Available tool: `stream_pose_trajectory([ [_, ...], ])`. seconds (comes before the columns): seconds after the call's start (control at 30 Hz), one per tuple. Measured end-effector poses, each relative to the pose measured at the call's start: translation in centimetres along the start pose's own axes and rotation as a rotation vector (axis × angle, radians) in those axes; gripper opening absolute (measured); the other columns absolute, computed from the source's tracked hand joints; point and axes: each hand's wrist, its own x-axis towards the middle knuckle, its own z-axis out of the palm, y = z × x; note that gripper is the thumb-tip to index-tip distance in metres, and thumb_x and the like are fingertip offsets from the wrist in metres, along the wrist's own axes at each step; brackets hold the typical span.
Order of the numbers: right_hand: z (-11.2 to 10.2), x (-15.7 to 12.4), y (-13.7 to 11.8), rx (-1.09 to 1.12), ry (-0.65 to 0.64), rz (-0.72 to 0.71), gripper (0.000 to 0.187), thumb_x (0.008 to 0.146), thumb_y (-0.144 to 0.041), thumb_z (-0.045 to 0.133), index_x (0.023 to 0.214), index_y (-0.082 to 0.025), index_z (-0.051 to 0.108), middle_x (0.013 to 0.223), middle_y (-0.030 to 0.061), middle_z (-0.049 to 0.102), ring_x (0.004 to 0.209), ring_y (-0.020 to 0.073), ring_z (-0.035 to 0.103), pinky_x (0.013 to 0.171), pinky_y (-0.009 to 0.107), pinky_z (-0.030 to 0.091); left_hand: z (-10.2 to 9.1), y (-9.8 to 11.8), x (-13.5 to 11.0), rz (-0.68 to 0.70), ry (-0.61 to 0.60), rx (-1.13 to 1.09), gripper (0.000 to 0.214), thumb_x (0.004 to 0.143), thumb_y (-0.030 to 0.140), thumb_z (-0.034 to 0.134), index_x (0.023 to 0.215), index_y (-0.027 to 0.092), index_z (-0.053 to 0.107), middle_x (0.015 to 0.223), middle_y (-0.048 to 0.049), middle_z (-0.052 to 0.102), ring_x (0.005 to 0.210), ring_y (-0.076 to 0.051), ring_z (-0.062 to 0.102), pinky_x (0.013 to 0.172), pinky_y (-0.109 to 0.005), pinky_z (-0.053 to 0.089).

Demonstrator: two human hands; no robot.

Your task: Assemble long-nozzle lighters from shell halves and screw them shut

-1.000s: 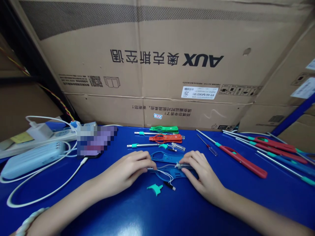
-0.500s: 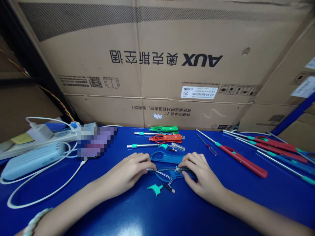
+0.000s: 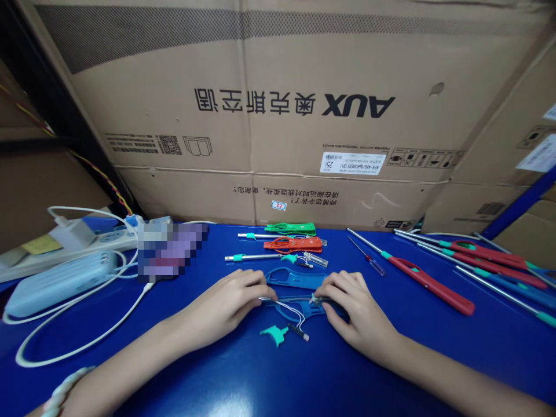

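Both my hands rest on the blue table (image 3: 278,376) and pinch the two ends of a half-built lighter. My left hand (image 3: 228,304) grips its thin metal tube (image 3: 271,299) with closed fingers. My right hand (image 3: 354,307) presses down on the blue handle shell (image 3: 310,308), where thin white wires (image 3: 292,310) loop out. A teal trigger piece (image 3: 273,333) lies loose just in front of them. A second blue shell half (image 3: 293,278) lies just behind my hands.
Behind lie green (image 3: 290,228) and red (image 3: 294,244) lighter shells with metal tubes. Several finished red long-nosed lighters (image 3: 428,284) spread at the right. A power strip (image 3: 65,246), a pale power bank (image 3: 56,282) and a white cable (image 3: 87,339) sit at the left. Cardboard boxes (image 3: 278,116) wall the back.
My hands have stayed almost still on the blue lighter; the fingers shifted slightly and the wires and tube settled a little lower in the shell.
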Motion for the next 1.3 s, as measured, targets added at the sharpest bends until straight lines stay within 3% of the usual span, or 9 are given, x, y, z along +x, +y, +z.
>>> stream_pose_trajectory([
  [0.97,-0.3,0.0,-0.2,-0.013,-0.013,-0.024,0.016,0.087,-0.008,0.05,0.089,-0.02,0.06,0.087,0.0033,0.059,0.082,0.0176,0.054,0.075,0.034,0.035,0.4,0.5,0.4,0.021,0.008,0.023,0.027,0.099,0.013,0.035,0.11,0.019,0.059,0.097,-0.0061,0.054,0.086,-0.019,0.054,0.076,-0.03,0.046],
  [1.3,-0.6,-0.2,-0.7,-0.033,-0.028,-0.054,0.018,0.088,-0.008,0.045,0.086,-0.019,0.059,0.089,0.0059,0.059,0.079,0.0187,0.051,0.071,0.033,0.038,-0.1,1.0,0.3,0.039,-0.021,0.009,0.023,0.097,0.013,0.039,0.1,0.018,0.062,0.093,-0.0049,0.058,0.083,-0.017,0.056,0.074,-0.029,0.046],
])
